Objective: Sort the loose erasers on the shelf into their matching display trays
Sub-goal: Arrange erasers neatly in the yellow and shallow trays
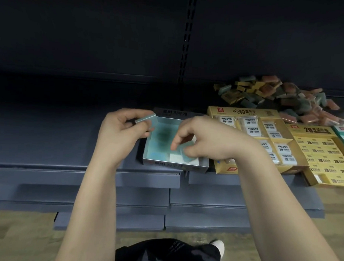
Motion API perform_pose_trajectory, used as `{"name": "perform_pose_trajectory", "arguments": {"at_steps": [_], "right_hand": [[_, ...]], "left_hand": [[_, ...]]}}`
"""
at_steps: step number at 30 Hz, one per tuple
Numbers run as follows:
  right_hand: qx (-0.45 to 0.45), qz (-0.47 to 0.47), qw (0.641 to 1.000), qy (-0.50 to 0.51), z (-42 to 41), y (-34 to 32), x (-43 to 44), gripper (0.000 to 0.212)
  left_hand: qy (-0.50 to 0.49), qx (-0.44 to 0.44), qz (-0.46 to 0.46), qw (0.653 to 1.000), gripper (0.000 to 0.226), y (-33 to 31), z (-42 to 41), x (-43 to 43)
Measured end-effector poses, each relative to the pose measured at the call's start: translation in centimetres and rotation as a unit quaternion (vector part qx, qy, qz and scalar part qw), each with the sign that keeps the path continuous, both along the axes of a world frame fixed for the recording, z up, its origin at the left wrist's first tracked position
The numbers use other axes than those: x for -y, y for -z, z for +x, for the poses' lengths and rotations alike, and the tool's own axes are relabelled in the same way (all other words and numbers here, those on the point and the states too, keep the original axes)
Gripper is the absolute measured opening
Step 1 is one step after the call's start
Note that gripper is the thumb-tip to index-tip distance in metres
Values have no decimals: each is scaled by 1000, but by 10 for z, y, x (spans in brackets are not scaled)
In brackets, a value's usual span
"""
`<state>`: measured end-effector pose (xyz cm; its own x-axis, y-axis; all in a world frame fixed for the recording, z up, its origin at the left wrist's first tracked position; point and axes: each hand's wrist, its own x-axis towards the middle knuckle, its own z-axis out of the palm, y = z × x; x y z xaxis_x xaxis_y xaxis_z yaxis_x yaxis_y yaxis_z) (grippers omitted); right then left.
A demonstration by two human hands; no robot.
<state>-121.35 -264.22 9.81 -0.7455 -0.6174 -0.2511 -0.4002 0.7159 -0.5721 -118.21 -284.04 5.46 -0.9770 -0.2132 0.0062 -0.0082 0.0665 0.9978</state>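
Gripping one teal eraser (146, 119) in left hand (120, 132), above rear-left corner of grey tray (175, 166). Pinching second teal eraser (188, 153) with right hand (204, 139), low inside tray, near front-right wall. Tray at front lip of shelf (50, 141), yellow tray (244, 113) just beside on right. Bare shelf to left and behind. Loose eraser pile (275, 95) at rear right, well apart from grey tray.
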Motion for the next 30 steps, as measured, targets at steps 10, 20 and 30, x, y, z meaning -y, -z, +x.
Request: {"name": "perform_pose_trajectory", "arguments": {"at_steps": [10,20,30], "right_hand": [[-4,-54,997,47,10,22,6,34],[-87,28,994,53,16,26,3,33],[-101,47,993,44,13,24,2,16]], "left_hand": [[-6,16,19,1000,17,0,5,2],[3,22,24,999,21,-4,6,1],[6,19,29,999,22,-5,6,-4]]}}
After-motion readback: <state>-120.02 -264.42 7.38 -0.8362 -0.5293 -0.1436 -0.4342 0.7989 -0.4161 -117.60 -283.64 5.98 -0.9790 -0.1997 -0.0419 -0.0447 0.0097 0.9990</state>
